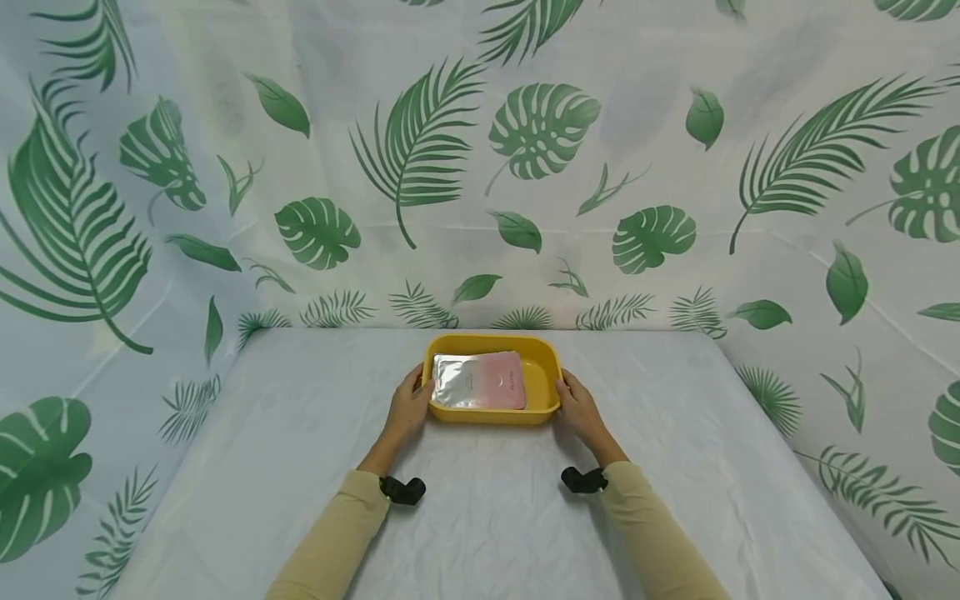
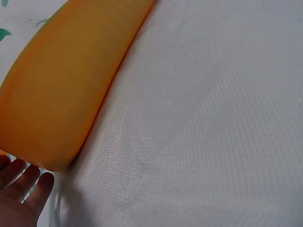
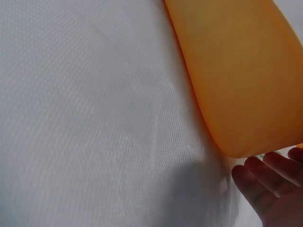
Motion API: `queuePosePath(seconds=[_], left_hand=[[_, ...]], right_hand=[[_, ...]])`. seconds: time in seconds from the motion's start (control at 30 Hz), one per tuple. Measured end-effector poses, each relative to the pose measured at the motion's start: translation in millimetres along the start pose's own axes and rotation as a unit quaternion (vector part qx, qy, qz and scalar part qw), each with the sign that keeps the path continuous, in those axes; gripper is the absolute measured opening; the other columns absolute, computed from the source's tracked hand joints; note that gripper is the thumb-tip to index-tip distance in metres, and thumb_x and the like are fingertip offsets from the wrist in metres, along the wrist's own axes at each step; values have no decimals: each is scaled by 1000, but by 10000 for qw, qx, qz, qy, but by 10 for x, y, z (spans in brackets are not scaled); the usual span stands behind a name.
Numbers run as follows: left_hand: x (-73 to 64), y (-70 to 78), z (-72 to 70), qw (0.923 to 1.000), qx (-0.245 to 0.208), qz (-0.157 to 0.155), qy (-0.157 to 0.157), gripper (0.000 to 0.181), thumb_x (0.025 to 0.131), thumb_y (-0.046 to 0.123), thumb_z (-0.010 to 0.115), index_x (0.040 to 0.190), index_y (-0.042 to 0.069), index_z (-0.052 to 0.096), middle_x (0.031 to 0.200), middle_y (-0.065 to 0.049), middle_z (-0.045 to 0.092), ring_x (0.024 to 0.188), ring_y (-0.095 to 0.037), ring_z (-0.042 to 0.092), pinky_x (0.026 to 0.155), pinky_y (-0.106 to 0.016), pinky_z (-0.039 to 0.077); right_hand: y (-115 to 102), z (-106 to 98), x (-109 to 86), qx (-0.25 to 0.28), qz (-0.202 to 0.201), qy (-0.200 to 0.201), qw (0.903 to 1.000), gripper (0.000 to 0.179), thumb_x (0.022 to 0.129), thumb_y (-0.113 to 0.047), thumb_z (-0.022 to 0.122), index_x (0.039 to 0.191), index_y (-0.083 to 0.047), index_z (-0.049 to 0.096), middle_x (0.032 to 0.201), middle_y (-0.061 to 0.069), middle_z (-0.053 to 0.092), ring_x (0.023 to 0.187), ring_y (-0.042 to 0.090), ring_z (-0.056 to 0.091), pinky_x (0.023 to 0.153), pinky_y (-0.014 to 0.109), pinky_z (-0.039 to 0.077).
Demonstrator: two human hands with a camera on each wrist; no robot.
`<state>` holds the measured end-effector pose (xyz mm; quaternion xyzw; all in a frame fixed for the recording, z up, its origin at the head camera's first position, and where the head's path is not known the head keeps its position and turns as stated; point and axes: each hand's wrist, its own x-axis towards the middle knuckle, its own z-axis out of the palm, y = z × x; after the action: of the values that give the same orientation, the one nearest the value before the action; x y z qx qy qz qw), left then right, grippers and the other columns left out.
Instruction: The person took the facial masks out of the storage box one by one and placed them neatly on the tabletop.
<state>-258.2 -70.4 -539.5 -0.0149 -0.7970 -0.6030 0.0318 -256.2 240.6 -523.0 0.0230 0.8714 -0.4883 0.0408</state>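
Observation:
A shallow yellow plastic tray (image 1: 543, 375) sits near the back of the white-covered table. Flat foil sachets (image 1: 480, 381), silver fading to pink with small print, lie inside toward its left end. At the tray's left end, my left hand (image 1: 408, 408) holds the rim, thumb on top and fingers outside. My right hand (image 1: 579, 408) holds the opposite end in the same way. In the left wrist view, fingertips (image 2: 43, 182) are close against the end wall, low down. The right wrist view shows the other hand's fingertips (image 3: 241, 175) likewise beside the wall. Both palms are largely out of sight.
White cloth (image 1: 480, 517) with slight creases covers the table. A leaf-print curtain (image 1: 450, 167) rises directly behind the tray and along both sides. Each wrist carries a black camera mount (image 1: 405, 492) below a beige sleeve (image 1: 333, 537).

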Motion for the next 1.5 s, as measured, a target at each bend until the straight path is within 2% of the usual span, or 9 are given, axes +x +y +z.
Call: queuePosePath(seconds=[0.33,0.47,0.77,1.03,1.37,1.5], left_hand=[[1,8,-4,9996,91,-248,-84,51,102,20,46,149,2,36,149,-21,44,138,-34,41,115,-49,35],[1,10,-4,9991,42,-413,-63,52,102,23,45,149,4,36,152,-19,42,142,-33,37,117,-48,33],[-46,0,-65,9991,-31,-419,92,50,101,18,45,148,2,38,149,-20,44,139,-34,40,115,-49,35],[-134,-57,-242,9989,34,-393,271,49,100,17,46,146,2,41,145,-21,49,135,-34,45,114,-49,37],[-311,-133,-538,9983,146,-388,419,48,101,16,45,146,0,40,146,-22,47,136,-34,43,114,-50,36],[-374,-153,-670,9985,179,-378,350,48,103,15,43,147,-2,37,148,-23,45,138,-35,41,114,-49,36]], right_hand=[[28,40,24,39,86,116,9999,48,107,-22,32,151,-1,30,154,23,35,140,38,37,117,54,31],[15,45,17,186,94,81,9998,48,107,-20,32,151,0,30,153,23,36,138,38,39,114,53,34],[-39,106,-45,287,80,-85,9995,49,107,-20,33,151,1,29,153,24,36,135,36,42,109,53,40],[-119,252,-96,254,135,-192,9994,50,107,-21,34,152,-1,27,154,22,35,135,36,44,108,52,43],[-282,485,-198,270,-204,-262,9991,47,105,-16,40,148,2,35,148,23,42,129,36,50,102,48,49],[-363,588,-241,299,-250,-240,9990,47,104,-15,41,147,4,35,147,23,44,128,37,51,102,48,49]])
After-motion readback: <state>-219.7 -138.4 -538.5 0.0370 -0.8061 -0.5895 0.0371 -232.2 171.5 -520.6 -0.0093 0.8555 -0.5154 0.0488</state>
